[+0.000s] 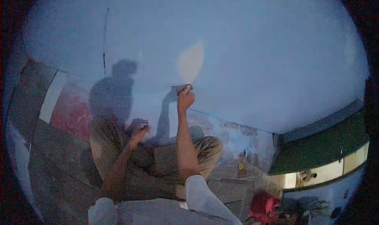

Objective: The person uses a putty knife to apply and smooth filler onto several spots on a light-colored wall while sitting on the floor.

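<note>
My right hand (186, 98) is raised against the blue wall (256, 59), its fingers closed on a thin, flat, dark piece (180, 88) held just below a pale patch (191, 61). The dim light hides whether this piece is a blade or a sheet. Lower and to the left, my left hand (139, 132) rests near my bent knee. Its fingers curl around a small dark thing that I cannot make out. My legs (166, 158) are folded under my arms.
Peeling, whitish plaster (237, 138) runs along the lower wall. A reddish patch (71, 110) and a dark panel (29, 91) stand at left. On the right are a dark green band (319, 146), a bright opening (327, 171) and a red object (264, 207).
</note>
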